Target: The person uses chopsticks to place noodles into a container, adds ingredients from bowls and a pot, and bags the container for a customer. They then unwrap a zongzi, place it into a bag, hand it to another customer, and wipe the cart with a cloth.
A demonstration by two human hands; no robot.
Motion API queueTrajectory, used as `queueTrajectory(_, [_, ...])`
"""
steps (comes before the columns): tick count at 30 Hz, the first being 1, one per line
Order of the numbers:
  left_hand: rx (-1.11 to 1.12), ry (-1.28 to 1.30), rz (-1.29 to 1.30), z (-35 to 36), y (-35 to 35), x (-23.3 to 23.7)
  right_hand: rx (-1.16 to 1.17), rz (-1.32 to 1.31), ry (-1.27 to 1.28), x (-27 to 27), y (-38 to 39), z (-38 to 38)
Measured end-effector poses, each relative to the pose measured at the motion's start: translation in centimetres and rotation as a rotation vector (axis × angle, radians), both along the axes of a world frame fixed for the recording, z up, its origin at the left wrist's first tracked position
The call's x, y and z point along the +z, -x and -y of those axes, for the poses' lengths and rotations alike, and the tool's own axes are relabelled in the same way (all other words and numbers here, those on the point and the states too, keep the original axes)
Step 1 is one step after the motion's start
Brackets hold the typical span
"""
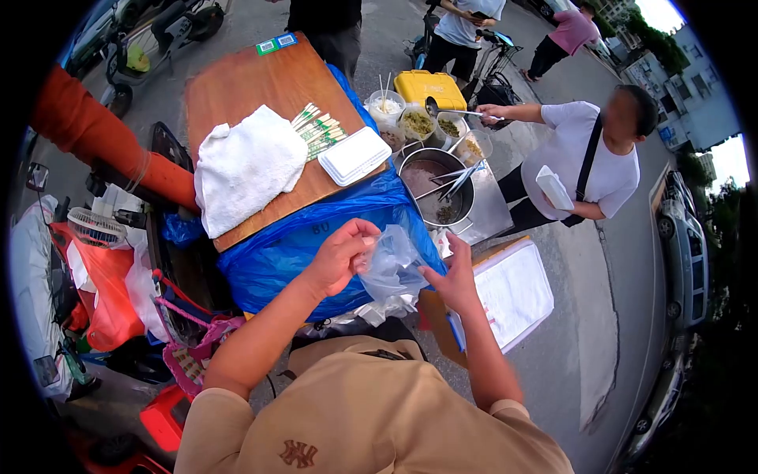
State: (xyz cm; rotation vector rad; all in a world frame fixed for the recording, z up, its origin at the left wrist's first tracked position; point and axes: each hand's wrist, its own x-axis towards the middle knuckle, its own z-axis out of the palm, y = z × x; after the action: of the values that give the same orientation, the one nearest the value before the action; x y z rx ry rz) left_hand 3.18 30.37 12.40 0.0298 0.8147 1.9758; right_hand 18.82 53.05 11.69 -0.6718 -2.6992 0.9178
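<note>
Between my two hands is a clear plastic bag (392, 265), crumpled and see-through. My left hand (343, 257) pinches its left side with thumb and fingers. At the bag's right edge, my right hand (454, 275) grips it between thumb and fingers. Just beyond the hands lies a blue plastic sheet (292, 268) over the stall front. A white foam takeaway box (354, 156), closed, rests on the wooden board (229, 79) beside paper-wrapped chopsticks (320, 130) and a white towel (249, 166).
A metal pot (472, 207) with utensils stands at right, near tubs of toppings (417, 122) and a yellow box (430, 88). A person in white (608, 158) holds a ladle (466, 113) and a foam box (554, 188). White sheets (517, 292) lie near my right arm.
</note>
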Motion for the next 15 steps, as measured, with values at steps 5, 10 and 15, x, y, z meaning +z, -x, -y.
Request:
queueTrajectory(5, [-0.189,0.256,-0.88,-0.7,0.5,2.9,0.461,0.079,0.355,-4.3,5.9,0.2])
queueTrajectory(10, [-0.039,1.149,-1.605,3.7,4.9,-2.4,0.185,0.084,1.544,-1.5,9.1,-0.1])
queueTrajectory(15, [0.239,0.53,-0.105,6.5,4.9,-6.2,0.243,-0.004,1.978,-2.6,12.7,-2.7])
